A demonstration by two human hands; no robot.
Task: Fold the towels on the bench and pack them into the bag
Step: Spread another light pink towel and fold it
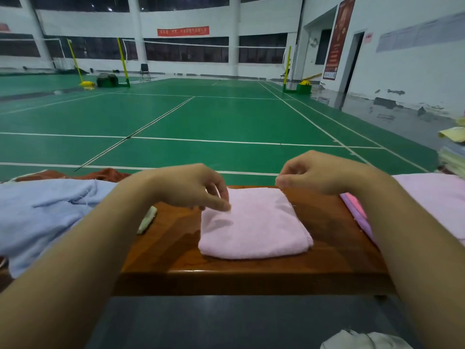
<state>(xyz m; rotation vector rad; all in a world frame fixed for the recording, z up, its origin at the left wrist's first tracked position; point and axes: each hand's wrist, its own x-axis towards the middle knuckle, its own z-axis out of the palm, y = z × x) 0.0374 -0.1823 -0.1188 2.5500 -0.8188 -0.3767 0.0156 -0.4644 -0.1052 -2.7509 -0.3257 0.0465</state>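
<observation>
A crumpled whitish cloth (pixel 362 340) is lying nearest; on the glossy wooden bench (pixel 251 270), the left hand (pixel 191 187) and right hand (pixel 319 175), fingers loosely curled, holding nothing, are squaring the folded pink terry towel (pixel 254 230)

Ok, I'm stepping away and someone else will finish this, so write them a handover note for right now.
Left hand: fingertips touching the folded pink towel, no grip.
Right hand: loosely curled above the towel's far right corner, holding nothing that shows.
Done: that towel lies folded mid-bench.
Left: blue cloth at left is unfolded; pink towels at right; the bag isn't clearly visible.
</observation>
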